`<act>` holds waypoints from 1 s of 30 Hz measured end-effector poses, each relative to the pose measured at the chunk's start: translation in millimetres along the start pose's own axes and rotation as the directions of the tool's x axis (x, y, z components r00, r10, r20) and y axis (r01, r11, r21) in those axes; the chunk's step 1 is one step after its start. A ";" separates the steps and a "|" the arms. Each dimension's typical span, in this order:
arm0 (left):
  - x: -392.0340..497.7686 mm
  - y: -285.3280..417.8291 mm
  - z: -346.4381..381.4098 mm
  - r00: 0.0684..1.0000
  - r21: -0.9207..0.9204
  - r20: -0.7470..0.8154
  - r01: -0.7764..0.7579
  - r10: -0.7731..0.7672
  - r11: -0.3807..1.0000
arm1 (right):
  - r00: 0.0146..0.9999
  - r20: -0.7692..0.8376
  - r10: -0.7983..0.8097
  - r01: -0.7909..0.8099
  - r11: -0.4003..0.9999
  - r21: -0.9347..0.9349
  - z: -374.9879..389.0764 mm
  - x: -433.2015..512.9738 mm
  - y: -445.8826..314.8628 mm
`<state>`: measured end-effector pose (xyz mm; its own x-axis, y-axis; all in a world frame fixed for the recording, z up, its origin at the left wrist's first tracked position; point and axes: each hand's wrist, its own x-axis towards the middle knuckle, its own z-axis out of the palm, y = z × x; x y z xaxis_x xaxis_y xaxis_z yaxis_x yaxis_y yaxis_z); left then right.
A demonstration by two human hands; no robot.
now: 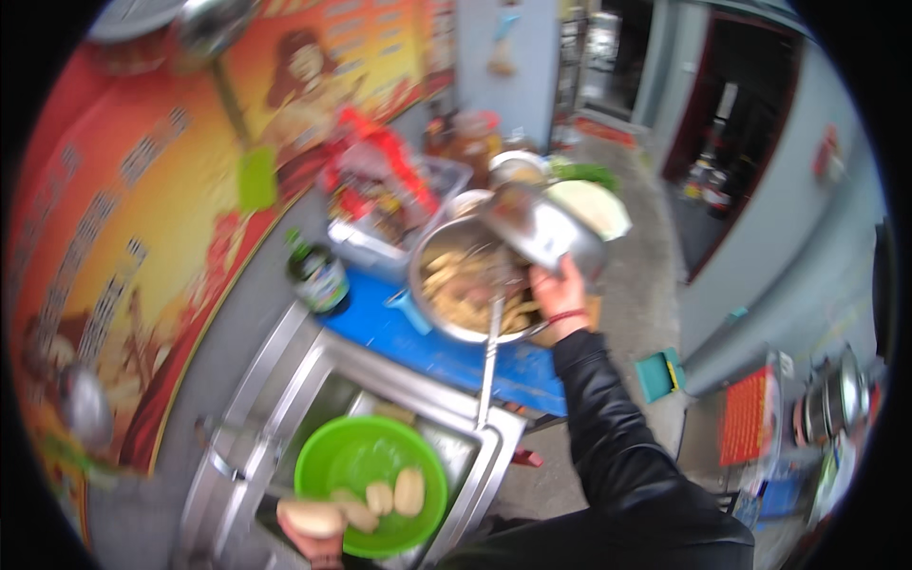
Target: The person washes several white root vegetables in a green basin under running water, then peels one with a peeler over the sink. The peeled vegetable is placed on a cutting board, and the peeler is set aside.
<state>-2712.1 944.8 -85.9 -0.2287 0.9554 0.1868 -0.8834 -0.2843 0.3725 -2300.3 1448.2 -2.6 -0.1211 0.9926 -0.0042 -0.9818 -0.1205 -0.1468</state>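
My right hand (559,292) grips the rim of a tilted metal bowl (552,228), held at the right edge of a large steel pot (445,324). Pale pieces of food (452,296) lie in the pot, and a long-handled metal utensil (489,370) rests in it. At the lower left, my left hand (313,545) holds a peeled potato (311,518) beside a green plastic basin (331,456). Several peeled potatoes (409,491) lie in this basin, which stands in the steel sink. The view is blurred.
The steel sink (491,456) has a faucet (228,459) on its left. Beyond it, a blue board (370,338) bears a green bottle (318,281). A plastic bin (370,249) with red packaging stands left of the pot; a pale green cutting board (591,206) lies behind the bowl.
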 end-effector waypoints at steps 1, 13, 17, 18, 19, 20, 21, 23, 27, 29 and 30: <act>-6.0 -3.6 -0.9 0.795 0.116 -0.597 -0.052 0.111 0.992 | 0.998 0.066 -0.011 0.012 1.000 -0.022 -1.3 13.6 -8.1; 28.8 -19.5 -18.6 0.593 0.066 -0.788 -0.185 0.165 0.980 | 0.943 0.329 0.040 0.174 0.785 -0.595 81.3 27.9 -60.7; 4.8 -28.6 -13.8 0.456 0.319 -0.831 -0.075 0.317 0.945 | 0.941 0.313 0.131 0.139 0.694 -0.707 127.2 -21.0 -62.6; -3.4 -31.5 -11.5 0.454 0.375 -0.822 -0.025 0.345 0.927 | 0.944 0.290 0.157 0.107 0.686 -0.720 138.4 -31.2 -59.3; -12.0 -35.1 -8.5 0.453 0.425 -0.812 0.027 0.368 0.905 | 0.948 0.267 0.174 0.082 0.678 -0.731 148.7 -41.9 -53.2; -20.3 -38.9 -4.9 0.471 0.487 -0.784 0.063 0.404 0.871 | 0.813 0.402 0.420 0.013 0.678 -0.735 162.6 -51.6 -46.6; -27.8 -42.3 -0.9 0.425 0.468 -0.813 0.073 0.397 0.881 | 0.664 0.472 0.580 -0.066 0.674 -0.736 172.6 -61.1 -34.0; -45.1 -50.6 10.5 0.369 0.461 -0.833 0.051 0.412 0.886 | 0.539 0.502 0.677 -0.136 0.658 -0.741 192.5 -81.4 -4.8; -89.4 -55.3 37.3 0.353 0.420 -0.836 -0.082 0.420 0.904 | 0.330 0.524 0.785 -0.196 0.600 -0.776 216.3 -117.4 70.1; -116.6 -52.4 49.4 0.381 0.424 -0.804 -0.172 0.457 0.889 | 0.176 0.575 0.799 -0.124 0.598 -0.792 224.5 -136.0 106.1; -131.3 -47.2 53.1 0.378 0.403 -0.812 -0.186 0.444 0.896 | 0.137 0.619 0.774 -0.069 0.631 -0.773 224.0 -147.8 127.2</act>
<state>-2618.6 828.6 -79.7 -0.8109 0.2999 -0.5026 -0.5843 -0.4647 0.6654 -2440.1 1283.1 200.9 -0.8666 0.0347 0.4979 -0.4977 -0.1339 -0.8570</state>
